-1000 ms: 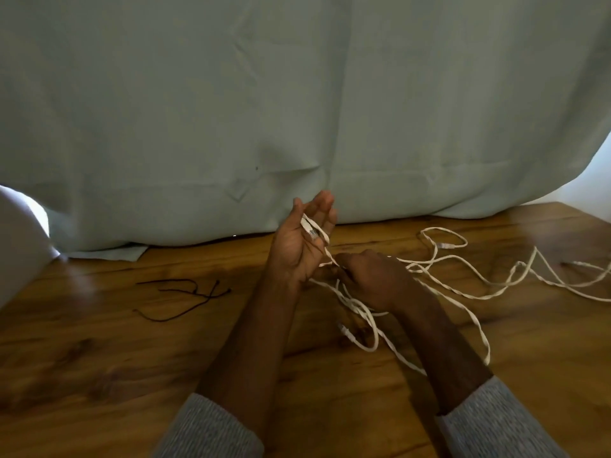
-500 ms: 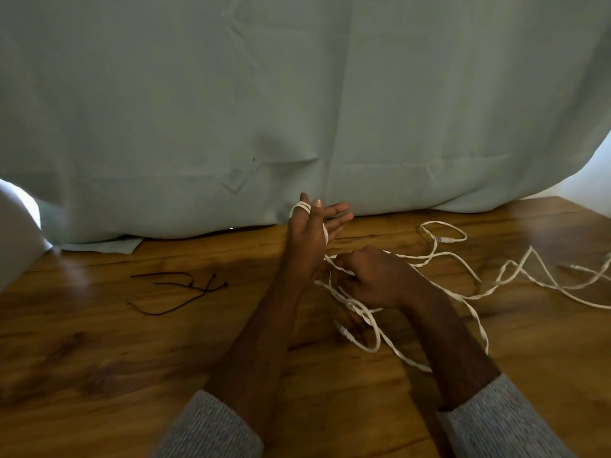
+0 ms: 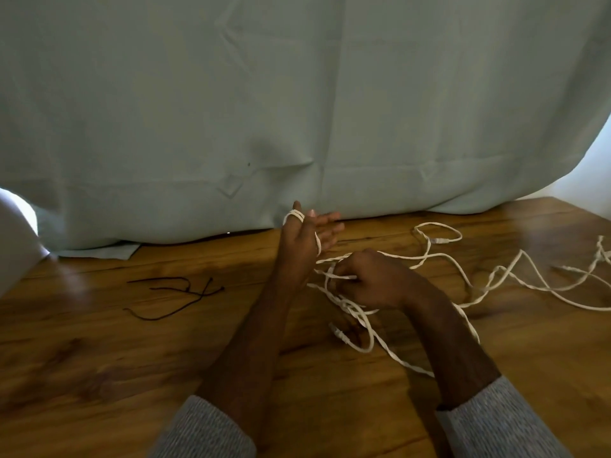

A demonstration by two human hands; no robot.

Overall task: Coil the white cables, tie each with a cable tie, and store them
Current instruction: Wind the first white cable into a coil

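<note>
A long white cable (image 3: 480, 294) lies tangled across the wooden table (image 3: 99, 358), trailing off to the right. My left hand (image 3: 302, 242) is raised upright with its fingers straight; two turns of the cable loop round its thumb and run down across the palm. Just to its right and lower, my right hand (image 3: 373, 282) grips a strand of the same cable, fingers curled over it. One connector end (image 3: 340, 335) rests on the table below my right hand, another connector (image 3: 441, 240) in a loop farther back.
Thin black cable ties (image 3: 185, 292) lie loose on the table to the left of my arms. A pale green cloth (image 3: 297, 110) hangs behind and meets the table's far edge. More white cable (image 3: 562, 285) sprawls at the far right.
My left hand has turned from palm-up to upright, and the cable has wound round its thumb. My right hand has stayed on the strand and shifted slightly.
</note>
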